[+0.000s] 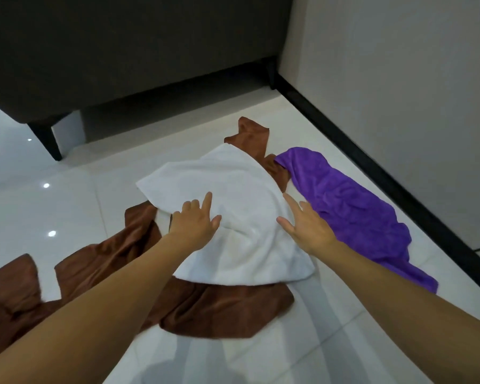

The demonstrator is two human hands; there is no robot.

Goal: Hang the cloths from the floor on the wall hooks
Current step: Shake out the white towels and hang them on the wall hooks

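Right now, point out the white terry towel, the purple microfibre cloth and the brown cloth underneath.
white terry towel [233, 195], head view, flat middle of its top.
purple microfibre cloth [352, 206], head view, its rumpled middle.
brown cloth [222, 309], head view, near fold below the towel.

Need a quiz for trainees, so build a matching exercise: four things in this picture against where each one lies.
Things:
1 white cloth
2 purple cloth
3 brown cloth
4 dark sofa

Places:
A along the skirting board, on the right
B bottom layer, spreading left
C on top of the brown one
D at the back, on legs

Pairs: 1-C, 2-A, 3-B, 4-D
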